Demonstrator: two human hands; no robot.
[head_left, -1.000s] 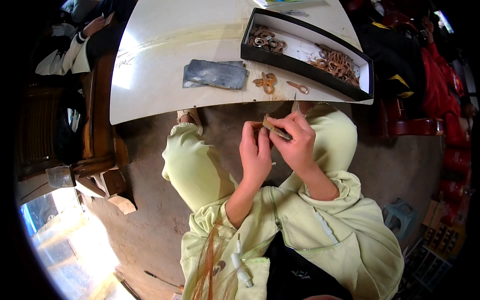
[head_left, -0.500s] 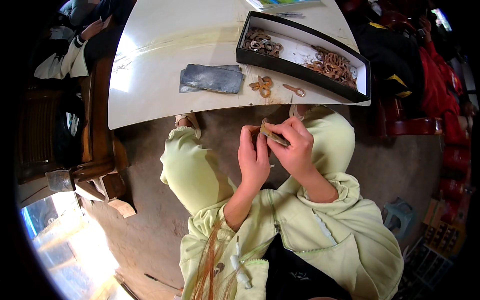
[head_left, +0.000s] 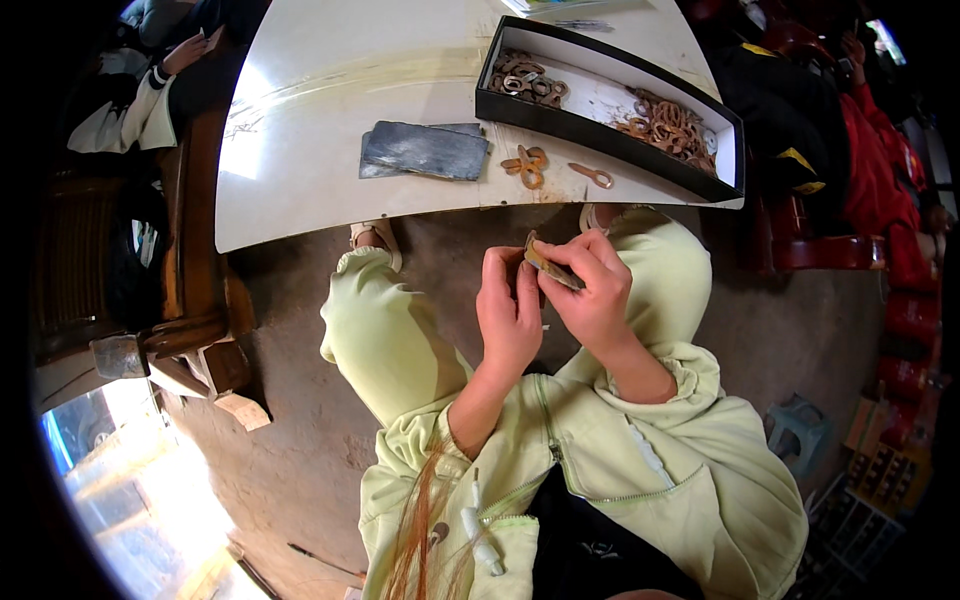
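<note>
My right hand (head_left: 592, 285) pinches a small folded strip of worn sandpaper (head_left: 552, 268), tan and grey, with its thumb on top. Close against it, my left hand (head_left: 510, 305) is closed, fingers curled round something small that they mostly hide. Both hands are over my lap, just short of the table's near edge. Beyond them on the table lie a small cluster of rusty ring-ended metal pieces (head_left: 526, 167) and a single rusty ring-ended piece (head_left: 592, 175). Two dark grey sandpaper sheets (head_left: 425, 152) overlap to the left of the cluster.
A long black box (head_left: 610, 130) with a white inside holds two heaps of rusty metal pieces on the white table (head_left: 300, 190). Thin metal bits (head_left: 583, 25) lie behind it. Other people sit at left and right. A blue-grey stool (head_left: 797, 432) stands at lower right.
The view has shifted slightly. Both hands stay together in nearly the same place, with the sandpaper strip tilted a little differently in my right fingers.
</note>
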